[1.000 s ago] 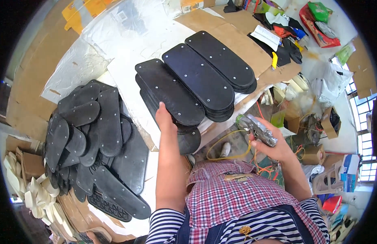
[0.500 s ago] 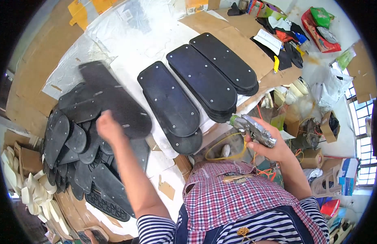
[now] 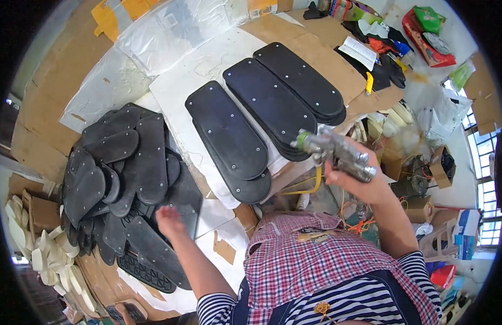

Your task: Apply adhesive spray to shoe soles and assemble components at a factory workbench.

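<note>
My right hand [image 3: 359, 181] grips a metal spray gun [image 3: 335, 151], its nozzle pointing left toward three stacks of long black sole boards [image 3: 262, 116] laid side by side on white paper. My left hand [image 3: 168, 221] hovers with fingers apart and nothing in it, over the near edge of a heap of black rubber soles [image 3: 118, 173] at my left. The last sole board lies flat on top of that heap.
Cardboard sheets and clear plastic [image 3: 153, 38] cover the bench at the back. A clutter of bags, packets and tools [image 3: 402, 49] fills the far right. Pale insoles [image 3: 50, 254] are stacked at the lower left. A yellow hose [image 3: 310, 187] hangs below the spray gun.
My left hand carried a black board from the near stack to the heap at the left and let it go. My right hand raised the spray gun toward the stacks.
</note>
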`<state>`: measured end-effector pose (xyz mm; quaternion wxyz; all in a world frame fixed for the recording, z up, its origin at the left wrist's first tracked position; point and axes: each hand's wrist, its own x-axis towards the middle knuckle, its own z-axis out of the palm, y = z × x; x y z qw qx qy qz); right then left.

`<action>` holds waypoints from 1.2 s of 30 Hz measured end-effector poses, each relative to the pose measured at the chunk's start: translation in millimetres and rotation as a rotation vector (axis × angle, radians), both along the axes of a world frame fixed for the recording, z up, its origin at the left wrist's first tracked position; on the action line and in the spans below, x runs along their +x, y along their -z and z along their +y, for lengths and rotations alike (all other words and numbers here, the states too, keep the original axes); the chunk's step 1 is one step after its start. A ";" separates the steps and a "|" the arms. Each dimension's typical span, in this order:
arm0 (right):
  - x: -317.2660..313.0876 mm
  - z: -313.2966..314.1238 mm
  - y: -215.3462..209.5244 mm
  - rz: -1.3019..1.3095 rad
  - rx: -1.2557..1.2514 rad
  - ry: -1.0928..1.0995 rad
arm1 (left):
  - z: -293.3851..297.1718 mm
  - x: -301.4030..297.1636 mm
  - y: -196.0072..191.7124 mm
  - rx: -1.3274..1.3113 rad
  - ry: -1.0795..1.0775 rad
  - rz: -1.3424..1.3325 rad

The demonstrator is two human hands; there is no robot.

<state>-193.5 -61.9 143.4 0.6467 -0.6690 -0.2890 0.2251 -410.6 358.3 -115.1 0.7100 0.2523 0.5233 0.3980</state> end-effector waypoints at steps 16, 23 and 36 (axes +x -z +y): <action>-32.3 -82.5 -22.9 -0.141 -0.464 -0.145 | -51.8 69.6 12.3 -0.072 0.189 0.193; -30.3 -68.7 -21.5 0.048 -0.256 -0.160 | -95.5 97.7 24.6 -0.166 0.517 0.188; -25.3 -48.2 -23.6 0.081 -0.060 0.098 | -146.2 143.2 2.0 -0.167 0.672 -0.105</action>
